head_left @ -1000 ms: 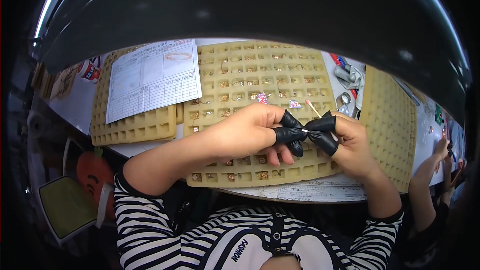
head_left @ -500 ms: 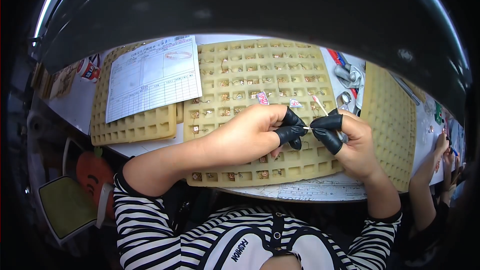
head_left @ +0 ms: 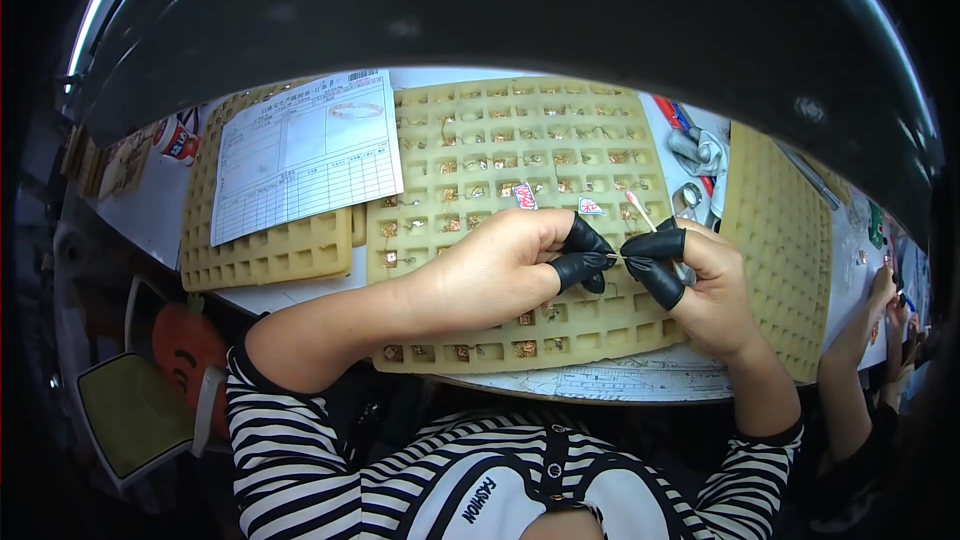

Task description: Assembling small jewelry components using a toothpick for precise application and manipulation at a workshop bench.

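Note:
My left hand (head_left: 505,265) and my right hand (head_left: 700,285) meet above a yellow compartment tray (head_left: 470,140). Black finger cots cover the thumb and fingertips of both hands. Between the pinched fingertips I hold a tiny metal piece (head_left: 617,257), too small to identify. My right hand also holds a thin stick with a pale tip (head_left: 640,212) that points up and to the left. Small gold-coloured parts lie in many of the tray's compartments.
A second yellow tray (head_left: 265,250) on the left carries a printed paper form (head_left: 305,155). A third tray (head_left: 785,240) stands on the right. Pens and silver tools (head_left: 695,150) lie at the back right. Another person's arm (head_left: 860,340) reaches in at the right edge.
Both hands stay pinched together over the tray. They have shifted slightly to the right and the fingertips have turned a little.

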A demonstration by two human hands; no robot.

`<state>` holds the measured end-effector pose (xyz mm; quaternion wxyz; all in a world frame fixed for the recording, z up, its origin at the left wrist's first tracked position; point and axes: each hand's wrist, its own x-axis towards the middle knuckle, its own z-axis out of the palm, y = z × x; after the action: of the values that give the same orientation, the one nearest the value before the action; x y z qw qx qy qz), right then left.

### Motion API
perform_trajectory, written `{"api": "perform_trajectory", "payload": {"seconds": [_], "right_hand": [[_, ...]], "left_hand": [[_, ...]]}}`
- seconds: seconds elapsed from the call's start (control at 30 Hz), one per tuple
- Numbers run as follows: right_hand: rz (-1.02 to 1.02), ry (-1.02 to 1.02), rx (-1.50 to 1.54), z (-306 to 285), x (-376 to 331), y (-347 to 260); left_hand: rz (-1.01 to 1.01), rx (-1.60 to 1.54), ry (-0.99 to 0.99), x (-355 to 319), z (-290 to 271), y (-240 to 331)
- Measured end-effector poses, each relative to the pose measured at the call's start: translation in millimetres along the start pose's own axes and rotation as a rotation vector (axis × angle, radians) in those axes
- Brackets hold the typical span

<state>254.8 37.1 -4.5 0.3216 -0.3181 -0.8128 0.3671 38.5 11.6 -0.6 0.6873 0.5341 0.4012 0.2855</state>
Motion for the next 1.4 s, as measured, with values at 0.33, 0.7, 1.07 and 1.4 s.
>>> {"api": "perform_trajectory", "payload": {"seconds": [0.33,0.7,1.07,1.4], "right_hand": [[0.013,0.002,-0.014,0,2,-5],[0.009,0.014,-0.021,0,1,-2],[0.003,-0.008,-0.027,-1,1,0],[-0.105,0.027,-0.148,-1,-7,3]], "left_hand": [[0.092,0.103,0.035,2,-2,-10],[0.08,0.2,0.086,1,-2,-12],[-0.116,-0.073,0.035,0,-2,5],[-0.165,-0.307,-0.053,7,-15,-7]]}}
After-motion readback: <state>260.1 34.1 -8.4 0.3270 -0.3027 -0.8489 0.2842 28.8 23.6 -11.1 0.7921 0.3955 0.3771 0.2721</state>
